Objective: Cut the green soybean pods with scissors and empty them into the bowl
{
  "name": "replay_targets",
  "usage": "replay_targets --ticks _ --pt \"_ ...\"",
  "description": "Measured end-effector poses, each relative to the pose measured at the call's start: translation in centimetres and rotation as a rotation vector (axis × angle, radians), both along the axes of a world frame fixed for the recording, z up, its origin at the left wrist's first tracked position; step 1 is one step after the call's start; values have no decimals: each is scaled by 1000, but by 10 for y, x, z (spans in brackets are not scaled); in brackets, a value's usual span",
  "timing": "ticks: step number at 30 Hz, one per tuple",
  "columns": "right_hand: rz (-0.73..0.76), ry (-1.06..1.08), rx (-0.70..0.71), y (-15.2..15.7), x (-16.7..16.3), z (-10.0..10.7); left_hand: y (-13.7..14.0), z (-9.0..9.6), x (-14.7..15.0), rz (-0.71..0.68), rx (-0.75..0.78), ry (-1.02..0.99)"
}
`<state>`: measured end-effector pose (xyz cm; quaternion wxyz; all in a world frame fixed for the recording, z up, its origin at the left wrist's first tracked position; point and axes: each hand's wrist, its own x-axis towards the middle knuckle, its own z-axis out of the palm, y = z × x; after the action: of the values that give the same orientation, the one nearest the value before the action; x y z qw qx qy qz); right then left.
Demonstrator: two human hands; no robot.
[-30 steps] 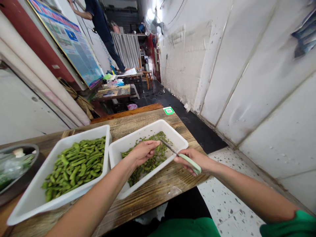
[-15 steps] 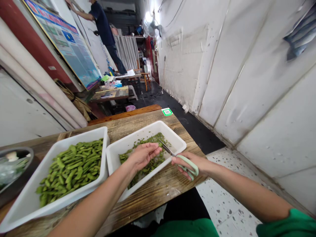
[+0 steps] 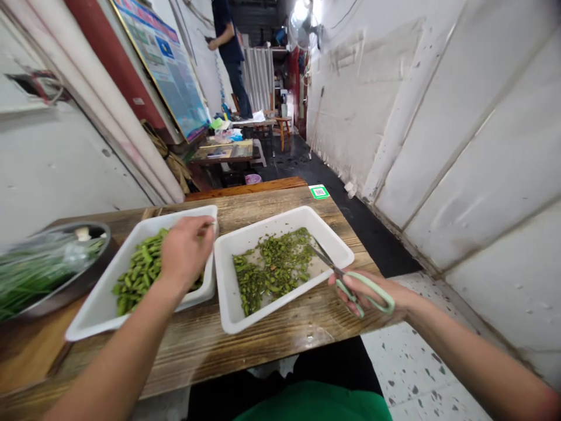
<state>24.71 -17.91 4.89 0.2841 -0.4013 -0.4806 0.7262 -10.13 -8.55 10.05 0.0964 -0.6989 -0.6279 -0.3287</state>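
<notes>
The whole green pods [image 3: 140, 272] lie heaped in the left white tray [image 3: 94, 310], left of centre in the frame, and the left hand [image 3: 186, 251] curls down over them at the tray's far end; whether it grips a pod I cannot tell. The right hand [image 3: 372, 292], lower right, grasps pale green scissors [image 3: 350, 280] with blades angled over the right white tray [image 3: 284, 219], probably so cut bits [image 3: 274, 266] drop in there. The trays sit just beside each other on the wooden table [image 3: 263, 345]. At the left edge, a metal bowl [image 3: 65, 286] of greens crowds the pod tray. Upper centre, another person [image 3: 230, 47] stands well apart.
</notes>
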Motion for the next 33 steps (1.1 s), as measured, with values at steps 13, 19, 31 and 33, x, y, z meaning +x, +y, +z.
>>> replay_targets --ticks 13,19,31,33 --pt "58 -173 151 14 -3 3 -2 -38 5 -684 -634 152" --pt "86 -239 192 16 -6 7 6 -75 69 -901 -823 335" --pt "77 -225 176 6 -4 7 9 -55 95 -600 -1028 -710" --pt "85 -250 183 3 -1 10 11 -52 93 -601 -1032 -718"
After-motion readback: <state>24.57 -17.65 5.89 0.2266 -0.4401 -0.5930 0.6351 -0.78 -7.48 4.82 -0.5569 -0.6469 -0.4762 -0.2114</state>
